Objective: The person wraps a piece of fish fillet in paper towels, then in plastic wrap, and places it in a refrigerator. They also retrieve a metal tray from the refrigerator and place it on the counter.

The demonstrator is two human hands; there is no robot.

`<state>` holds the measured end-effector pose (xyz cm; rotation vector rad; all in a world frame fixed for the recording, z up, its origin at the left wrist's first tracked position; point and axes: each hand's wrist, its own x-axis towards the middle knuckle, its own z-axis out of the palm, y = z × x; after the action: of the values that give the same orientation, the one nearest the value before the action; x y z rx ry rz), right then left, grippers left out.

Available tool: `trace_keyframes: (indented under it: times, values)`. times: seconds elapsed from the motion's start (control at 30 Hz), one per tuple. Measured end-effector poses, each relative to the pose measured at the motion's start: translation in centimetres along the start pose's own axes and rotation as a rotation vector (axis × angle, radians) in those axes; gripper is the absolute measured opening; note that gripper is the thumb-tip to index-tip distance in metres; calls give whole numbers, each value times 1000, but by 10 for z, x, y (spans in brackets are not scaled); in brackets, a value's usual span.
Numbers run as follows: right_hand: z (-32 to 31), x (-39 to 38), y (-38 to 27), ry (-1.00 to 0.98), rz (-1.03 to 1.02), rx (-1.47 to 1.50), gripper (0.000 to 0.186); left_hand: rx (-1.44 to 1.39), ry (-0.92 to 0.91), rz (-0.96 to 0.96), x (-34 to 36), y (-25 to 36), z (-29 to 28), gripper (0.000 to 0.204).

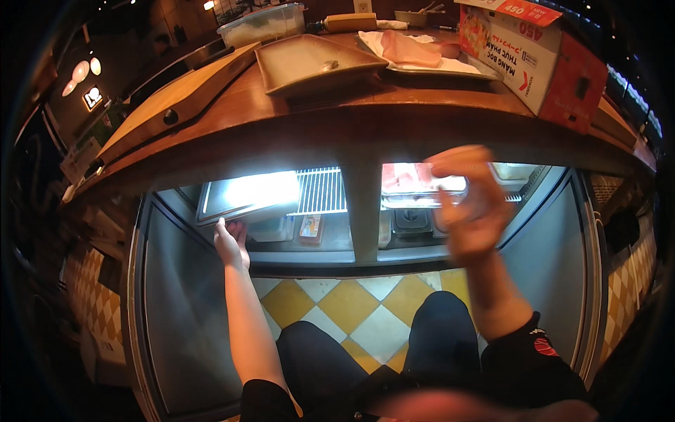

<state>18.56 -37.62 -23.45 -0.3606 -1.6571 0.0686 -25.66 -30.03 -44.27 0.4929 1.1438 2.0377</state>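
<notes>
My left hand [230, 243] grips the near edge of a shiny metal tray [246, 198], thumb on top and fingers underneath. The tray lies tilted inside the left half of a lit under-counter fridge, beside a white wire shelf [322, 190]. Light glares off its surface. My right hand [467, 200] is raised before the fridge's right half. Motion smears its fingers, and I cannot tell whether they hold anything. Behind it, a tray of pink meat slices [406, 174] sits on the upper shelf. Lower down are a lidded steel container [411, 222] and a small package [311, 228].
Both fridge doors, left [184, 309] and right [545, 232], stand open beside my legs. Above, the wooden counter [309, 116] carries a square brown dish [309, 65], a paper-lined tray of meat [450, 65], a cardboard box [524, 60], a plastic tub [261, 27] and a wooden board [179, 91].
</notes>
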Motion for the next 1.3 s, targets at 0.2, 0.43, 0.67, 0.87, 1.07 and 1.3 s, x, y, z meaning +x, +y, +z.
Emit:
trace_keyframes:
  times: [0.2, 0.43, 0.67, 0.87, 1.07, 1.3]
  values:
    - [-69, 58, 40, 129, -86, -454, 15, 102, 95, -50, 42, 7, 19, 49]
    - [-84, 51, 76, 251, 1, -539, 8, 186, 165, 31, 50, -4, 32, 58]
    - [-80, 57, 60, 223, 206, -472, 9, 407, 373, 296, 14, 5, -2, 31]
    - [-90, 70, 51, 114, 297, -422, 13, 1194, -89, -198, -93, 115, -37, 29]
    - [-134, 94, -9, -149, 611, -387, 15, 1885, -183, 375, -220, 301, 7, 40]
    - [-264, 12, -196, -1011, 1413, -918, 50, 1784, 384, -490, -272, 339, -139, 67]
